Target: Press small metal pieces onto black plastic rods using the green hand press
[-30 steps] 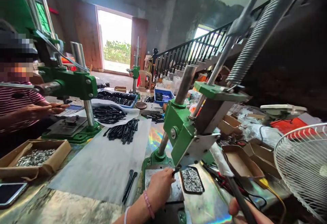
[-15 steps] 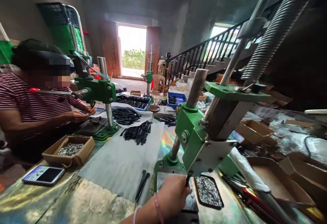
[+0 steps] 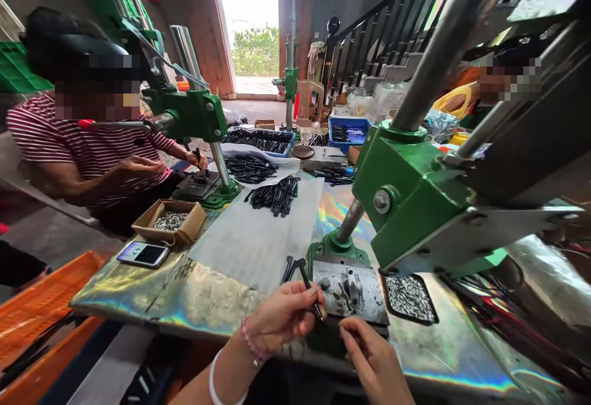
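Note:
My left hand (image 3: 284, 316) pinches a thin black stick (image 3: 305, 274) with a wider head. It is tilted, with its lower tip pointing toward my right hand (image 3: 373, 356). The thumb and fingers of that right hand are drawn together close by; whether anything small is between them is hidden. Both hands are in front of the green hand press (image 3: 406, 202), near its steel base plate (image 3: 355, 288). Just left of the press base, a few similar black sticks (image 3: 289, 268) lie on the white sheet. A dark tray of small shiny metal pieces (image 3: 410, 297) sits right of the plate.
At the left, a co-worker (image 3: 92, 152) in a striped top works at another green press (image 3: 194, 116). A cardboard box (image 3: 194, 223) of metal pieces and a phone (image 3: 143, 253) are nearby. A pile of black sticks (image 3: 277, 196) and blue trays (image 3: 349, 131) lie farther back.
My left hand has drawn back from under the press head, now holding the black stick in the open. My right hand has come into view. The camera view has tilted downward.

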The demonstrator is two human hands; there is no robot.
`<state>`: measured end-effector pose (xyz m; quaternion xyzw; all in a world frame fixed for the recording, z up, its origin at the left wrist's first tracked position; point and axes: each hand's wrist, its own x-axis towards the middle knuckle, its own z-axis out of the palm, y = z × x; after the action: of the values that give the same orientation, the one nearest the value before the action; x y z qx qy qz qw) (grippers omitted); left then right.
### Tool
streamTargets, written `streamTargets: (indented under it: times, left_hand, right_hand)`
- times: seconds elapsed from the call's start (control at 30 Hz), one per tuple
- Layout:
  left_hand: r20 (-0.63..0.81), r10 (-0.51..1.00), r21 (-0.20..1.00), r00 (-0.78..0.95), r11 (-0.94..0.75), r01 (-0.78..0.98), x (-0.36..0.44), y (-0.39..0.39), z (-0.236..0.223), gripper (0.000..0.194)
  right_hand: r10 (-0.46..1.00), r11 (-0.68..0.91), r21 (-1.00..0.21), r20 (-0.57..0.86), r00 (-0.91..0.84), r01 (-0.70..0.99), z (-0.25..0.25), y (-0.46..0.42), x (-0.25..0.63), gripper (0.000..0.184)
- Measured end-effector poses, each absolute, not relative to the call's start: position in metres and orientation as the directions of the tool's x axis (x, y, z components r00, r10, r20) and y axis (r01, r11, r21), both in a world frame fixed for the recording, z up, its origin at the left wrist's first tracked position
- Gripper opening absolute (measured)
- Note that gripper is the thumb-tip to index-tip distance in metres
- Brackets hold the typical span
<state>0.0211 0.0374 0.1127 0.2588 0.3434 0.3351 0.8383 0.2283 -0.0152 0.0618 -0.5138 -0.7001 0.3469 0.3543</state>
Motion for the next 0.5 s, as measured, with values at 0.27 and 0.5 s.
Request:
streamTargets:
  times: [0.27,0.5]
  left_hand:
    - [-0.350,0.765,0.685,0.541,0.603,-0.409,0.015,0.044,0.092,0.038]
    - [-0.313,0.917,0.949,0.248,0.288,0.132,-0.015,0.051,0.093,0.031]
  right_hand:
    - [0.958,0.274,-0.745,0.263,-0.110,0.608,0.049,-0.013,0.219,0.025]
    - [0.974,0.199,-0.771,0.224,-0.035,0.605,0.036,-0.018,0.218,0.028]
